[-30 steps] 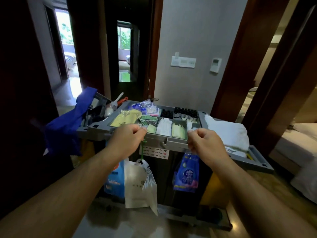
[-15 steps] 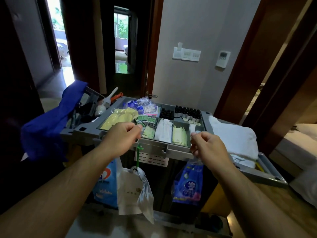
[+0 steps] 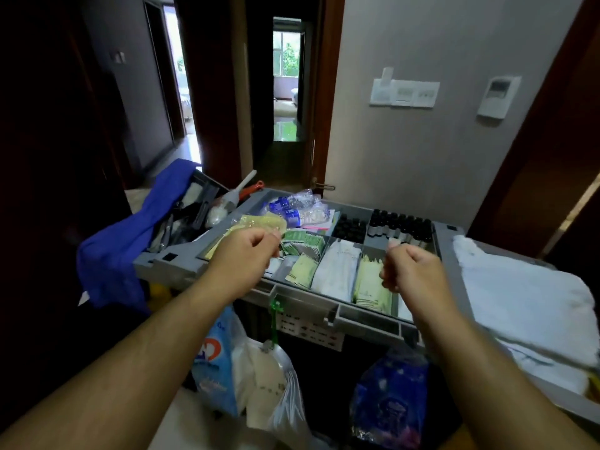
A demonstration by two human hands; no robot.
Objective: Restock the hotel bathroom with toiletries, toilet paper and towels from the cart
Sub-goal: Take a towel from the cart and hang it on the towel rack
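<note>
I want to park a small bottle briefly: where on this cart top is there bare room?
The bare grey ledge at the front left corner, between the blue cloth and the yellow packets; also the narrow rim between the dark bottles and the white towel. The compartments of the tray look crowded.

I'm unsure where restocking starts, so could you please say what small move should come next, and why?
Probably lower the right hand onto the pale green sachets directly beneath it and pinch a few. Both it and the left hand hover above the cart tray with fingers curled, holding nothing.
</note>
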